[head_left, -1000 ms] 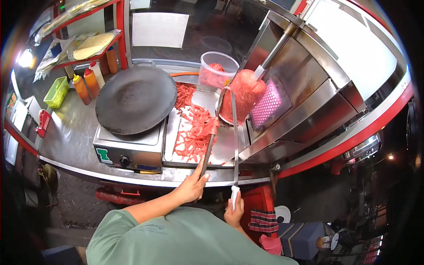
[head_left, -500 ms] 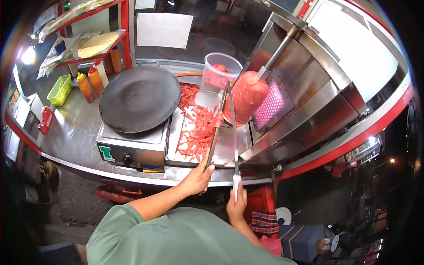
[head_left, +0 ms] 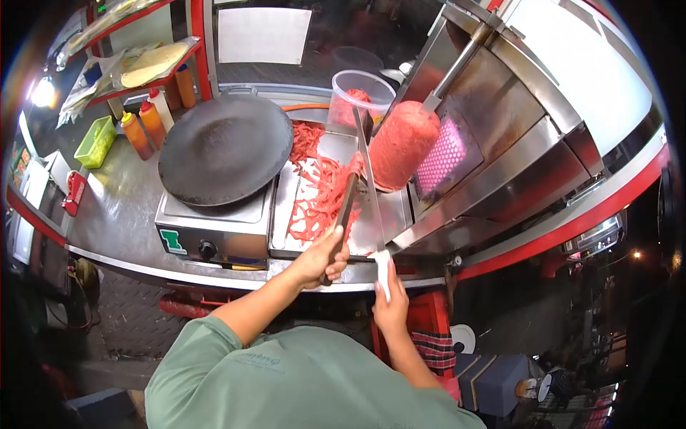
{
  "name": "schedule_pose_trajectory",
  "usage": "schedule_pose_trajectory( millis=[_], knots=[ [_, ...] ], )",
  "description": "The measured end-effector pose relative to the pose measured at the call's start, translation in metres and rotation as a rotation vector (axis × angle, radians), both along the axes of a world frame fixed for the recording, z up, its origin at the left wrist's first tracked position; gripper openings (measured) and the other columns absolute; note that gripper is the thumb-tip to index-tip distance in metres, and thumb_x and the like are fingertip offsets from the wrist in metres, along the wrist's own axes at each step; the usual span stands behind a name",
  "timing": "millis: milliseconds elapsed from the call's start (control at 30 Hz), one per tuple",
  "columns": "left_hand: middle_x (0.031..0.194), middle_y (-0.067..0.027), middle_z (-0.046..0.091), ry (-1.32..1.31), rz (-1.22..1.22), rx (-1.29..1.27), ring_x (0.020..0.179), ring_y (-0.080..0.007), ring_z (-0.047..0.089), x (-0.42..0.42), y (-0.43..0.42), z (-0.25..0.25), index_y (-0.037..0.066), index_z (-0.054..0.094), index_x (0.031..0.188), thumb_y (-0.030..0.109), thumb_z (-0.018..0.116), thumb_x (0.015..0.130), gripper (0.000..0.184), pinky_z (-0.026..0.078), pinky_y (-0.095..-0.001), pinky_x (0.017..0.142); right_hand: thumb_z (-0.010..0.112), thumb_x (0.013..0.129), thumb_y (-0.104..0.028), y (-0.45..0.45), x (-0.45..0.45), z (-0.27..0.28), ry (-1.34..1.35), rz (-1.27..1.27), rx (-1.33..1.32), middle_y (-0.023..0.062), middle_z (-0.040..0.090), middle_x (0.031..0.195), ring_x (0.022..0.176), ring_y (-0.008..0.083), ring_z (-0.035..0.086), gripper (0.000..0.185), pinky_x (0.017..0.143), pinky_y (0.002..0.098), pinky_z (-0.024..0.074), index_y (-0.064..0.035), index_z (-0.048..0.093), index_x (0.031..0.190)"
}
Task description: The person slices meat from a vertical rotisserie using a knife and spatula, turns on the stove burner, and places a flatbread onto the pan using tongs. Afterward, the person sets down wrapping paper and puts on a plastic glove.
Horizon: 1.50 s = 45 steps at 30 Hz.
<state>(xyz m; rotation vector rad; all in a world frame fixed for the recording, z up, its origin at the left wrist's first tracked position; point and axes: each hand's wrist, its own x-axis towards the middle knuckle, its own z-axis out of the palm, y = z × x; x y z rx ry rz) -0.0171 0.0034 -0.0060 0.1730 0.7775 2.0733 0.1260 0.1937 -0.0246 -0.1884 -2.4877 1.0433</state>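
Observation:
My left hand (head_left: 321,259) is closed round the dark handle of a long tool (head_left: 346,213), whose upper end reaches over the strips of red meat (head_left: 314,196) in a metal tray (head_left: 281,236). My right hand (head_left: 391,299) grips the white handle of a long knife (head_left: 372,187). The knife's thin blade points up and away, just left of the meat cone (head_left: 406,145) on its spit, and nearly meets the tool near its upper part. A clear tub (head_left: 363,93) with red meat stands behind the tray.
A round black griddle (head_left: 226,149) sits on a burner (head_left: 214,232) left of the tray. Sauce bottles (head_left: 137,134) and a green basket (head_left: 96,143) stand farther left, below a red shelf (head_left: 199,68). The steel grill (head_left: 493,154) with a glowing pink panel is at the right.
Both hands have moved up and forward with their tools. The knife blade now leans left, apart from the cone. The view has shifted slightly.

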Motion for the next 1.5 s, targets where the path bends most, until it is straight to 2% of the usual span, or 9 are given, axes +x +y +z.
schedule_pose_trajectory(
  millis=[100,200,267,300,367,467,800,967,1500],
  knots=[
    [0.060,0.0075,0.034,-0.040,-0.056,0.053,0.044,-0.0032,0.033,-0.005,-0.002,0.003,0.016,0.042,0.074,0.065,0.042,0.108,0.059,0.031,-0.0210,0.041,0.056,0.104,-0.002,-0.012,0.004,0.020,-0.216,0.025,-0.393,0.0130,0.064,0.094,0.066,0.0218,0.062,0.064,0.064,0.0351,0.0546,-0.0119,0.037,0.164],
    [0.051,0.0097,0.030,0.032,-0.067,-0.094,0.039,-0.0034,0.029,0.006,-0.017,-0.002,0.017,0.039,0.071,0.073,0.039,0.104,0.066,0.028,-0.0205,0.040,0.052,0.106,-0.003,-0.019,0.044,-0.013,-0.204,0.153,-0.725,0.0018,0.054,0.082,0.052,0.0076,0.049,0.069,0.049,0.0278,0.0481,-0.0141,0.024,0.169],
    [0.068,0.0039,0.040,0.044,-0.053,-0.090,0.045,-0.0057,0.035,0.020,-0.032,-0.017,0.022,0.035,0.125,0.055,0.039,0.111,0.036,0.034,-0.0220,0.042,0.052,0.106,-0.001,-0.014,0.074,-0.044,-0.207,0.079,-0.592,0.0116,0.066,0.116,0.056,0.0058,0.048,0.066,0.050,0.0253,0.0469,-0.0080,0.029,0.166],
    [0.078,0.0015,0.044,0.076,-0.054,-0.111,0.048,-0.0063,0.039,0.024,-0.038,-0.021,0.033,0.019,0.161,0.046,0.039,0.114,0.052,0.036,-0.0225,0.044,0.053,0.106,-0.001,-0.011,0.060,-0.045,-0.090,0.112,-0.478,0.0124,0.065,0.120,0.057,0.0057,0.049,0.064,0.050,0.0249,0.0464,-0.0064,0.031,0.165],
    [0.078,-0.0004,0.042,0.202,-0.059,-0.210,0.052,-0.0082,0.040,0.042,-0.049,-0.018,0.034,0.002,0.169,0.041,0.036,0.116,0.064,0.039,-0.0242,0.046,0.053,0.106,-0.001,-0.003,0.032,-0.038,0.118,0.158,-0.251,0.0141,0.063,0.127,0.058,0.0057,0.049,0.061,0.050,0.0241,0.0455,-0.0033,0.034,0.163],
    [0.077,-0.0014,0.042,0.407,-0.043,-0.369,0.053,-0.0106,0.041,0.067,-0.057,-0.009,0.027,-0.004,0.170,0.027,0.033,0.117,0.065,0.045,-0.0275,0.050,0.062,0.100,0.002,-0.014,-0.038,-0.004,0.335,-0.006,-0.057,0.0234,0.066,0.112,0.095,0.0336,0.065,0.054,0.086,0.0399,0.0526,0.0040,0.048,0.153],
    [0.070,-0.0005,0.041,0.523,-0.062,-0.527,0.053,-0.0111,0.042,0.085,-0.066,-0.001,0.026,-0.007,0.170,0.024,0.037,0.116,0.070,0.046,-0.0295,0.052,0.055,0.104,0.003,0.017,0.012,-0.077,0.258,0.008,-0.070,0.0148,0.059,0.119,0.068,0.0112,0.053,0.059,0.054,0.0261,0.0481,-0.0019,0.039,0.161],
    [0.070,-0.0014,0.042,0.568,-0.026,-0.530,0.052,-0.0125,0.045,0.077,-0.052,-0.003,0.025,-0.008,0.170,0.024,0.039,0.116,0.071,0.047,-0.0307,0.051,0.062,0.102,-0.002,0.006,-0.028,-0.035,0.192,-0.077,-0.081,0.0258,0.065,0.115,0.098,0.0393,0.065,0.054,0.087,0.0423,0.0539,0.0035,0.047,0.153],
    [0.070,-0.0046,0.049,0.584,0.019,-0.559,0.050,-0.0151,0.053,0.060,-0.025,0.003,0.025,-0.006,0.170,0.027,0.043,0.114,0.074,0.050,-0.0324,0.050,0.061,0.101,-0.001,0.011,0.054,-0.079,0.088,-0.113,0.058,0.0241,0.064,0.114,0.098,0.0381,0.065,0.059,0.087,0.0436,0.0533,-0.0001,0.043,0.158]
  ],
)
